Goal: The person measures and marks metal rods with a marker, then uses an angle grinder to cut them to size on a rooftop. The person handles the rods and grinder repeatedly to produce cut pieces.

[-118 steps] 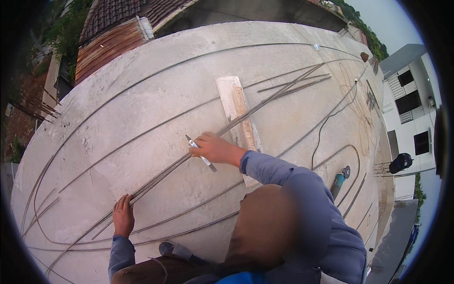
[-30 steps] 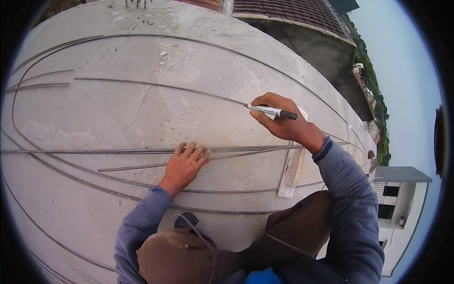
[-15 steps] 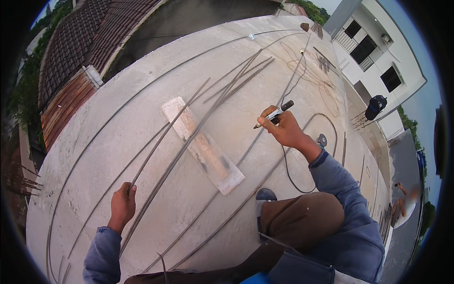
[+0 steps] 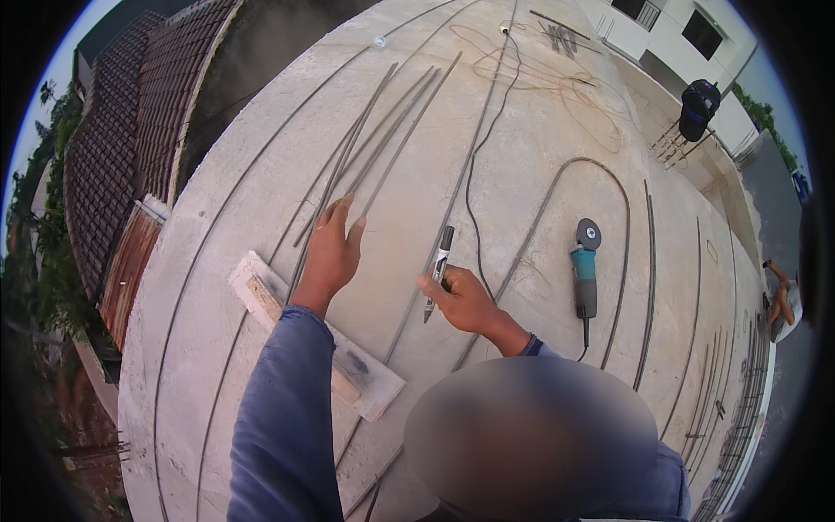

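My left hand [image 4: 329,254] reaches over a loose bunch of thin steel rods [image 4: 400,129], thumb and fingers apart. Its fingertips lie at the near ends of the rods; whether they press on them is hard to tell. In my right hand [image 4: 465,303] is a black-and-white marker [image 4: 440,271], held upright with its dark tip downward, above the concrete. Beneath my left forearm a whitish, mortar-stained board [image 4: 376,383] lies across some long rods, partly hidden by the sleeve. A teal angle grinder [image 4: 584,278] rests on the concrete to the right of my right hand.
Long rods [image 4: 239,187] run along the concrete slab [image 4: 196,374], one bent into a hook [image 4: 622,187]. A black cable [image 4: 470,196] and tangled thin wire [image 4: 557,83] lie farther off. A dark cap [image 4: 698,110] hangs on upright bars. Another person [image 4: 785,304] sits at far right.
My left hand has left the rod it gripped and moved forward and right over the bunch, opening. The marker has come lower and left, now upright. The rods have shifted; the grinder shows fully.
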### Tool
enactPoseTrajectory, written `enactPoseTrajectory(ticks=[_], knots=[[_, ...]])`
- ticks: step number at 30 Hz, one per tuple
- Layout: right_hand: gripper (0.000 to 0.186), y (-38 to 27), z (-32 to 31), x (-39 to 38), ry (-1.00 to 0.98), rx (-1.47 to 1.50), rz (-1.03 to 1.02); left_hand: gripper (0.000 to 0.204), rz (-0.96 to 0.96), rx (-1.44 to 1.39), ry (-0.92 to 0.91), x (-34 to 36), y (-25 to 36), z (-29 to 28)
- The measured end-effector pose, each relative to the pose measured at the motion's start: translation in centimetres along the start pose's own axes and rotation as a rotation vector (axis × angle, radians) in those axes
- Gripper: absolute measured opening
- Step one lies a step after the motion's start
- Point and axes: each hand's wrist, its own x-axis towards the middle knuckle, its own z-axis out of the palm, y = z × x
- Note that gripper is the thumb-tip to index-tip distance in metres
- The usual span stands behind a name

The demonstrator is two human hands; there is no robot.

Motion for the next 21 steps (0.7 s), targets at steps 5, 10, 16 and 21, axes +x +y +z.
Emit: enactPoseTrajectory(ticks=[5,10,16,21], knots=[[0.063,0.9,-2.0,1.7,-0.288,0.015,-0.017,0.041,0.222,0.009,-0.269,1.5,9.1,-3.1],[0.06,0.8,-0.3,2.8,-0.637,-0.123,-0.152,0.025,0.351,0.356,-0.603,-2.5,6.2,-5.2],[0.047,-0.6,4.5,3.5,-0.8,-0.42,-0.205,0.021,0.113,0.316,-0.774,-7.8,3.4,-9.1],[0.039,-0.4,7.9,3.0,-0.716,-0.433,-0.413,0.022,0.031,0.3,-0.714,-11.7,2.9,-11.6]])
